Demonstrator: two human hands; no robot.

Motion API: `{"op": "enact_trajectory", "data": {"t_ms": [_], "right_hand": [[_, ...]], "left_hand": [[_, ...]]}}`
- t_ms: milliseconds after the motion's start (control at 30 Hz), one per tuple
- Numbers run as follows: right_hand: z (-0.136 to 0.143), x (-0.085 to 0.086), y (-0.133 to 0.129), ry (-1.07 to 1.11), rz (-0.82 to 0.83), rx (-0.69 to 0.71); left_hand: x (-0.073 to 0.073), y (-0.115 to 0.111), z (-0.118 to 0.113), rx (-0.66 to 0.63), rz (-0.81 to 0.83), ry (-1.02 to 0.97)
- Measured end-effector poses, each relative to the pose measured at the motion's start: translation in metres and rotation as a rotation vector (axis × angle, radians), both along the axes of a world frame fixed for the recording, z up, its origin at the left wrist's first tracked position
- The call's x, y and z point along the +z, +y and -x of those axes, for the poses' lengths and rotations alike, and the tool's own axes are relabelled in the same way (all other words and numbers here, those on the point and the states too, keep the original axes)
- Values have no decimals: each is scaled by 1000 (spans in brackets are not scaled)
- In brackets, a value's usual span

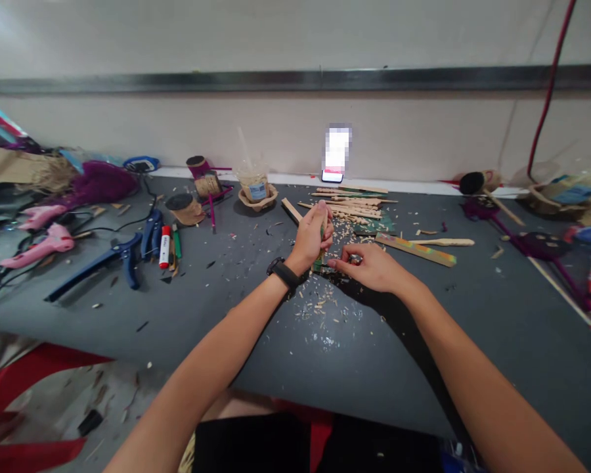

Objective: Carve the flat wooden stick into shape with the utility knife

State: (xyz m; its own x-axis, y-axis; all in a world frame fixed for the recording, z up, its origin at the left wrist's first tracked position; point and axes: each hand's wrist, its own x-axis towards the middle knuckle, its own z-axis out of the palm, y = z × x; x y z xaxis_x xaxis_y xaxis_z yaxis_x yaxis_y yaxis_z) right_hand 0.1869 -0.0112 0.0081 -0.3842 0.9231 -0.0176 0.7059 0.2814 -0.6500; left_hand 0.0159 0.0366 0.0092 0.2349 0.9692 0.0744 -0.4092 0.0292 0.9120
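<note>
My left hand [311, 235], with a black watch [283, 272] at the wrist, is closed around a narrow bamboo strip [322, 230] held upright; the fingers cover much of it. Just to the right, my right hand [372, 265] is closed with thumb and forefinger pinched near the strip's lower end. Whatever sits in that pinch is too small to make out. Pale shavings [342, 231] lie scattered under and around both hands. Behind them are several carved wooden sticks [359, 209], and a flat strip with coloured patches [418, 251] lies to the right.
On the left lie blue cutters [128, 253], pink glue guns [54, 243], a red-and-white marker [165, 247] and a spool [184, 209]. A plastic cup [255, 185] stands at the back, near a lit phone [335, 154] against the wall. Purple-wrapped pieces [536, 243] lie right.
</note>
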Motion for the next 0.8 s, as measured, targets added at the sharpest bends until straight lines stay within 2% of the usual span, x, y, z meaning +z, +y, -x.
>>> {"op": "enact_trajectory", "data": {"t_ms": [267,800], "right_hand": [[0,-5,3,4,-25,1],[3,-7,13,65,112,66]], "left_hand": [[-1,0,2,6,11,2],[-5,-2,-3,-67,-70,10]]}}
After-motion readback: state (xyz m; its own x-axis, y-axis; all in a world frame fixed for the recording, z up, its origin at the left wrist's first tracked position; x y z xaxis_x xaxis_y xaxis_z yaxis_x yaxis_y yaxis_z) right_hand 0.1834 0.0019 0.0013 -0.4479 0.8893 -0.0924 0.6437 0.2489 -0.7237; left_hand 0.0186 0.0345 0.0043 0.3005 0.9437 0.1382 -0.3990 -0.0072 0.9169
